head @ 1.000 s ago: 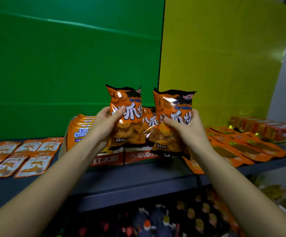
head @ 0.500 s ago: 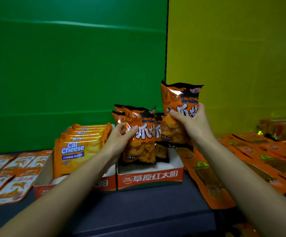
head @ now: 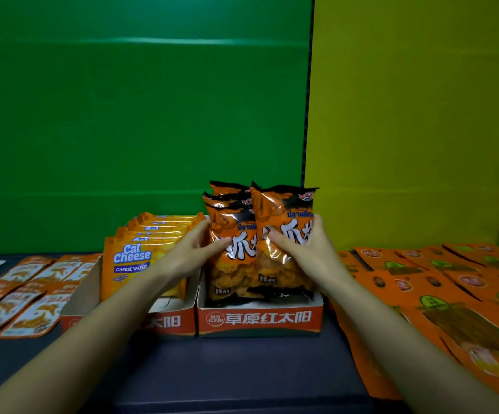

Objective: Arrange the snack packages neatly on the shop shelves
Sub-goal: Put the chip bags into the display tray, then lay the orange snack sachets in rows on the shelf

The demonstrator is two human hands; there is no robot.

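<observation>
Two orange-and-black snack bags stand upright at the front of an orange cardboard tray [head: 259,319] on the dark shelf [head: 242,375]. My left hand [head: 193,252] grips the left bag [head: 232,264] by its left edge, thumb on its front. My right hand [head: 306,253] grips the right bag [head: 284,234], thumb across its front. Behind them more bags of the same kind [head: 227,194] stand in the tray, mostly hidden.
A second tray [head: 167,322] at the left holds a row of Cal Cheese wafer packs [head: 130,264]. Flat orange sachets [head: 18,303] lie at the far left. Flat orange pouches [head: 451,294] cover the shelf to the right. Green and yellow panels back the shelf.
Both hands have brought their bags down from in front of me into the tray. The right bag came down last, beside the left one. The view moved closer.
</observation>
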